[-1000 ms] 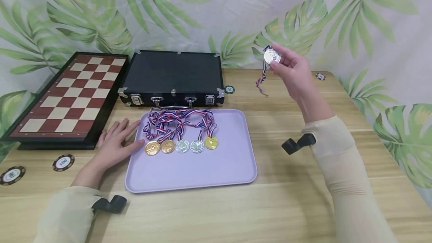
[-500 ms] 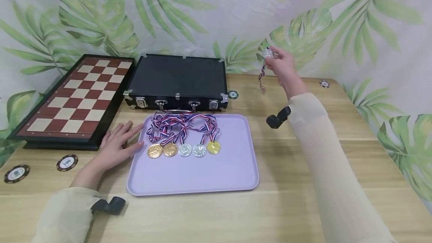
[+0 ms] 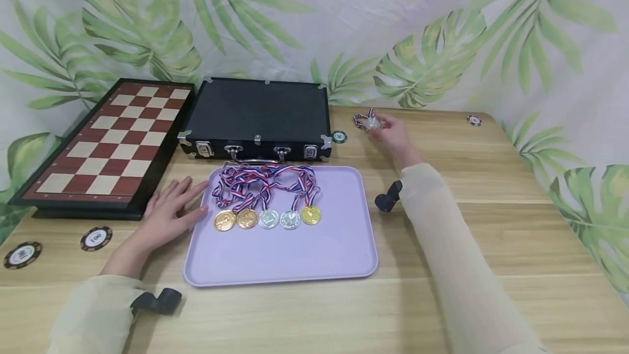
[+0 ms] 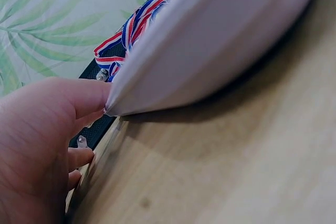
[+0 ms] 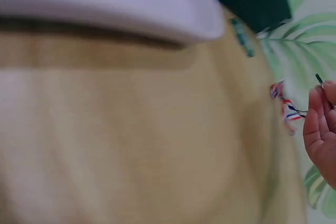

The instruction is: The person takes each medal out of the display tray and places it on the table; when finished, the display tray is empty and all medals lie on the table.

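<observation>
At the back of the table, right of the black case, my right hand pinches a silver medal. Its striped ribbon lies bunched at the medal's left. In the right wrist view that ribbon trails from the fingers, and only a dark edge of the medal shows. My left hand lies with extended fingers at the left edge of the lilac tray, thumb against the rim. Two bronze medals, two silver medals and a gold medal lie in a row on the tray, ribbons heaped behind.
A black case with metal latches stands behind the tray. A chessboard box is at the left. Poker chips lie about: a green chip beside the case, a black chip at back right, and a black chip at left.
My right hand has come down and left with the silver medal, from raised in the air to near the tabletop. The hanging ribbon is now bunched beside it. My left hand stays put.
</observation>
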Demonstrator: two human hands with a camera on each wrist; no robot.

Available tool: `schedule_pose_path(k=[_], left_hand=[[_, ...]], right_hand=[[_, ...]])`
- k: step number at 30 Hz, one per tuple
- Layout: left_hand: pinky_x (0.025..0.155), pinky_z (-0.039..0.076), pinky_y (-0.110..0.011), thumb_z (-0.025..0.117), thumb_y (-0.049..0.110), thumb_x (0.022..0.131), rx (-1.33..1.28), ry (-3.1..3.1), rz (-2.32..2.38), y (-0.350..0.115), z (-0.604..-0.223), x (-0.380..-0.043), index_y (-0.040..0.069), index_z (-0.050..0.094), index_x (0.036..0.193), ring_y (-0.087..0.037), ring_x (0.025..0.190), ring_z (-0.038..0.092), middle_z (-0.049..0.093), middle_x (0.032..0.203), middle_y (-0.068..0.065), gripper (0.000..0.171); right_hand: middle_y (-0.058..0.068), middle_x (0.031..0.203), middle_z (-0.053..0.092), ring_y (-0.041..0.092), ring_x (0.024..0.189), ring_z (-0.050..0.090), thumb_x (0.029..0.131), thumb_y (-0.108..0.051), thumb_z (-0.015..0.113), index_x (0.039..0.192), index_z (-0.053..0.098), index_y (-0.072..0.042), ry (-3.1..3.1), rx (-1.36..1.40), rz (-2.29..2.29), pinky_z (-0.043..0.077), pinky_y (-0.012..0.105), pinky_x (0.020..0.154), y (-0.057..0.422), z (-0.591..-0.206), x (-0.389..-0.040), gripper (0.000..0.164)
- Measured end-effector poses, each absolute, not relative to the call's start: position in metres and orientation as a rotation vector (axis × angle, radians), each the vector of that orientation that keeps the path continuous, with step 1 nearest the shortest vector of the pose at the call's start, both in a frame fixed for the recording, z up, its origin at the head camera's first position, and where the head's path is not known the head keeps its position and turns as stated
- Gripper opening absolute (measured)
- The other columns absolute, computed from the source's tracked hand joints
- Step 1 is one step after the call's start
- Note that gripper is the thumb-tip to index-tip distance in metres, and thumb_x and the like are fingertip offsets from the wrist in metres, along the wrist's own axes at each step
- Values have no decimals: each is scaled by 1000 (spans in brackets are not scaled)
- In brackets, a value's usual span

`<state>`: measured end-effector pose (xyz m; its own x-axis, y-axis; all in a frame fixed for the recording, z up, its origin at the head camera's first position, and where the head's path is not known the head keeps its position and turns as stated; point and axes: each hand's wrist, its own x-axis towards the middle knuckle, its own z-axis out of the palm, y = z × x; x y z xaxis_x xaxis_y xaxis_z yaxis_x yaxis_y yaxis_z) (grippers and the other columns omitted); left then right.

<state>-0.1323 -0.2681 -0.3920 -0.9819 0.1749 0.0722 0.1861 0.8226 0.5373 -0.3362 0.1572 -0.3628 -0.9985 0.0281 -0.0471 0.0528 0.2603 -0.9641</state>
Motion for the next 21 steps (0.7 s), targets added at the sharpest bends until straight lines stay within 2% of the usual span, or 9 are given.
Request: schedule_pose_path(k=[5,10,15,21], left_hand=[[93,-11,-54,51,39,84,-297,-2981,-876,-267,-391,-133,13,33,134,-39,126,0,16,137,-26,59],[93,-11,-54,51,39,84,-296,-2983,-870,-267,-392,-134,14,33,134,-39,126,1,16,137,-25,59],[93,-11,-54,51,39,83,-295,-2984,-870,-267,-392,-133,14,33,134,-38,126,0,16,137,-25,59],[93,-11,-54,52,39,84,-295,-2982,-869,-267,-392,-132,14,33,134,-39,126,1,16,137,-26,59]], right_hand=[[9,82,52,13,63,49,77,3,59,121,48,-1,2562,41,-1736,43,21,57,156,-382,-331,46],[6,75,49,8,57,43,77,0,60,117,52,1,2679,-3,-1617,38,16,50,154,-390,-326,40],[4,71,46,8,55,42,79,-4,60,117,52,1,2723,-56,-1509,35,17,49,158,-394,-323,39],[4,71,44,13,62,40,80,-9,60,118,51,0,2786,-112,-1384,34,22,55,160,-397,-323,41]])
